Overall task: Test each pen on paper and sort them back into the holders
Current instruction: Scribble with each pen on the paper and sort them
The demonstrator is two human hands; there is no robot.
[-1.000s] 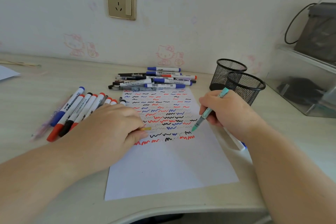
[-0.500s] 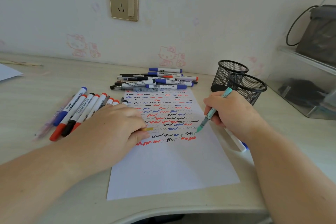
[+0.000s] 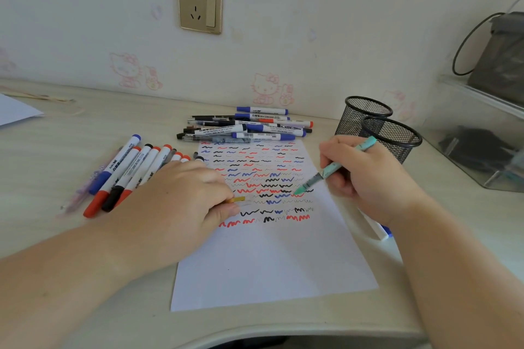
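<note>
the right hand (image 3: 365, 176) pinches the teal pen (image 3: 334, 168), its long axis slanting down-left, tip on the paper (image 3: 269, 263)'s right side; the left hand (image 3: 181, 201), curled on a small yellow piece, holds that paper's left edge.

On my feed I log a white paper sheet (image 3: 272, 263) ruled with rows of red, blue and black squiggles, a mint-green pen (image 3: 337, 167), and two black mesh holders (image 3: 391, 136) near the tabletop's right edge. White markers (image 3: 127, 173) with red, blue and black caps lie on the pale wood-grain tabletop (image 3: 56, 150). The wall (image 3: 312, 22) carries faint pink cartoon-cat stickers and a gold socket plate (image 3: 200, 4).
</note>
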